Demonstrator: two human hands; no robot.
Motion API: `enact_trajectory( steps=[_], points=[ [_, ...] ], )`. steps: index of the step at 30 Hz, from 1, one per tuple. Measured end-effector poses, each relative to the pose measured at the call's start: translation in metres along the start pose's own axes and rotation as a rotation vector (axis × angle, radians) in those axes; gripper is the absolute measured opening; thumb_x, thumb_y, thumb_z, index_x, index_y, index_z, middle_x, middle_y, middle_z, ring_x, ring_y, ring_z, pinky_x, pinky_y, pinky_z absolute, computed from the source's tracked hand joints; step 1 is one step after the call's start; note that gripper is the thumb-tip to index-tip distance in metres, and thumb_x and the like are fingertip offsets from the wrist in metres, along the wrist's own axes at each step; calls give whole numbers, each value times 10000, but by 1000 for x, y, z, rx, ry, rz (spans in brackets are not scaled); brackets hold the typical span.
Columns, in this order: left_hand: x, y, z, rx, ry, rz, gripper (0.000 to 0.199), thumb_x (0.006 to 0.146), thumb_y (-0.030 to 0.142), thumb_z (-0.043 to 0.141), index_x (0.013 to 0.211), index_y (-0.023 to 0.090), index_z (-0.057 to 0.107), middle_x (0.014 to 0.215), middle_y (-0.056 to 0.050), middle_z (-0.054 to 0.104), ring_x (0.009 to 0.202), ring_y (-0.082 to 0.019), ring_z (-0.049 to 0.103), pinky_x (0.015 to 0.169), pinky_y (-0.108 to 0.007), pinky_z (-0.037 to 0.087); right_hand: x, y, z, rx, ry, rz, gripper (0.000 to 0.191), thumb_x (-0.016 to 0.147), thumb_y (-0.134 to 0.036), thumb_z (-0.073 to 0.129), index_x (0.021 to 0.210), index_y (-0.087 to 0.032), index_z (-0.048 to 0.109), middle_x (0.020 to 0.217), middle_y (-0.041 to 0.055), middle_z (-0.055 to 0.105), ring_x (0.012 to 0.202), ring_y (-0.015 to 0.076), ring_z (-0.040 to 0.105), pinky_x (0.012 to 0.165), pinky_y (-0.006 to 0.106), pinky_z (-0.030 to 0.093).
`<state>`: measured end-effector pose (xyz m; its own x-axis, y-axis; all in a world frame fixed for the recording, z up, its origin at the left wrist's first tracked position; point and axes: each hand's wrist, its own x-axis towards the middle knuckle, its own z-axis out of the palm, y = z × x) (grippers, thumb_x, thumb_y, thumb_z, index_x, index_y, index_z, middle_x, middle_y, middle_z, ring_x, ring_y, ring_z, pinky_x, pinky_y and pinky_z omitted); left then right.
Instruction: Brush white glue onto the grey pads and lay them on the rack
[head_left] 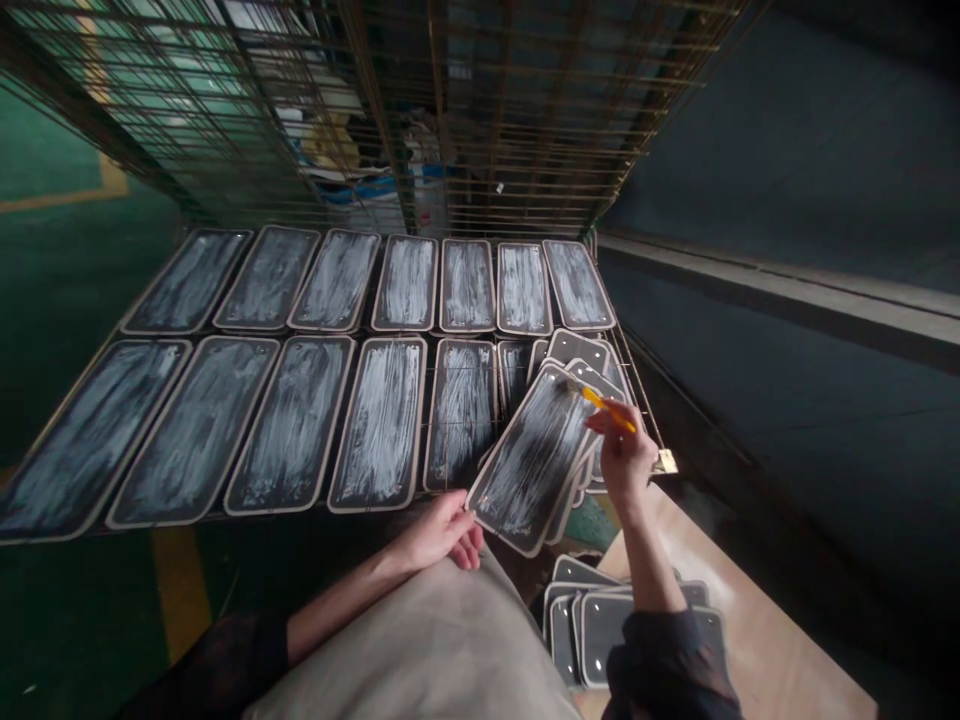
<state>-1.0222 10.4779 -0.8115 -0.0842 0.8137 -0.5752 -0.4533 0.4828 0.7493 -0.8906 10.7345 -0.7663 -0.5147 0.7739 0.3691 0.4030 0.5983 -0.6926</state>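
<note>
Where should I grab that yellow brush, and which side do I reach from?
Probably by the yellow handle, reaching from the right and near side, as the right hand does: it is slim and sticks out that way. The bristle end is at the far end of the white-streaked board, so gripping there could be messy.

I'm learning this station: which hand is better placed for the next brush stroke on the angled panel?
Probably the right hand: it holds the yellow-handled brush, bristles near the far end of the angled panel. The left hand is at its near corner, without a brush.
</note>
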Motion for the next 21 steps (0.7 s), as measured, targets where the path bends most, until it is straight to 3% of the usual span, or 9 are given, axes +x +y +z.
enact_trajectory(
  steps=[3, 6, 10, 14, 16, 19, 21],
  points=[
    [0, 0, 0, -15, -1, 3, 349, 852, 497, 520, 845, 162, 420, 688, -34, 625, 525, -152, 651, 449, -222, 483, -19, -11, -7, -191, -156, -117, 220, 959, -297, 410, 1088, -208, 564, 782, 26, 696, 679, 183, 676, 619, 276, 501],
    [-1, 0, 0, -50, -15, 4, 375, 837, 521, 536, 863, 163, 428, 680, -26, 621, 525, -154, 648, 451, -227, 480, -50, -36, -21, -221, -337, -158, 224, 974, -313, 399, 1073, -202, 566, 762, 37, 686, 628, 171, 656, 569, 253, 472],
    [-4, 3, -1, -80, -47, 12, 382, 831, 525, 547, 875, 163, 433, 702, -30, 629, 536, -155, 651, 464, -232, 480, -90, -75, -40, -122, -564, -97, 208, 980, -284, 385, 1061, -195, 555, 730, 35, 651, 577, 147, 619, 525, 228, 451],
    [-7, 7, -1, -80, -50, -2, 351, 844, 489, 545, 863, 155, 439, 720, -42, 637, 550, -154, 655, 476, -232, 481, -106, -97, -51, 68, -715, 60, 193, 980, -260, 374, 1083, -210, 529, 704, 5, 632, 592, 141, 621, 581, 228, 480],
    [-7, 8, -1, -75, -46, -1, 343, 847, 482, 543, 859, 155, 439, 720, -45, 639, 551, -154, 654, 479, -235, 481, -104, -98, -51, 177, -680, 155, 181, 979, -273, 384, 1085, -220, 521, 706, -6, 632, 614, 142, 636, 609, 226, 501],
    [-6, 8, -1, -80, -71, 16, 359, 838, 498, 550, 854, 158, 434, 727, -49, 641, 556, -160, 656, 488, -248, 489, -100, -91, -43, 266, -477, 253, 173, 970, -312, 414, 1074, -225, 522, 730, -7, 634, 641, 147, 652, 623, 229, 524],
    [-5, 8, -1, -81, -81, 21, 367, 833, 503, 555, 855, 158, 431, 729, -50, 642, 559, -163, 657, 493, -255, 494, -103, -86, -33, 275, -414, 273, 187, 970, -327, 410, 1082, -222, 518, 742, -4, 635, 642, 149, 651, 626, 237, 529]
  ],
)
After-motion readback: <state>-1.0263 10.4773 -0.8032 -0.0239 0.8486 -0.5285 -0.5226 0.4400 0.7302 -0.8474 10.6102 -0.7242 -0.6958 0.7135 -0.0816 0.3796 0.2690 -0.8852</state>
